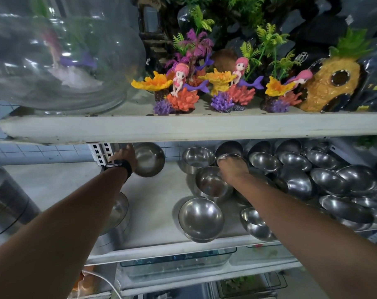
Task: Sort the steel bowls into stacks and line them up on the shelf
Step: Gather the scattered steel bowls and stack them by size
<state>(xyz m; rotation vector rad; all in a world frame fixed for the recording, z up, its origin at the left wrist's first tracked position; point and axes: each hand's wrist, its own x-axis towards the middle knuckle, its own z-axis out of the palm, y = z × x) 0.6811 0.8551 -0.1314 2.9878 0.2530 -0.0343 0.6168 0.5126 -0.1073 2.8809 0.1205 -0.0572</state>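
Note:
Many steel bowls lie on the middle shelf [157,197]. My left hand [126,155], with a black watch on the wrist, grips the rim of a tilted steel bowl [149,161] at the back left. My right hand [232,167] reaches over the centre and its fingers curl on the rim of a small bowl [231,157]. Just below that hand stands a stack of bowls [212,185]. Another stack [201,220] sits at the front edge. A loose heap of bowls [325,180] fills the right side.
The upper shelf board [204,126] overhangs the bowls and carries aquarium ornaments [183,91] and a glass fishbowl [60,61]. A large steel container [6,197] stands at the left. Glass tanks [179,264] sit on the shelf below.

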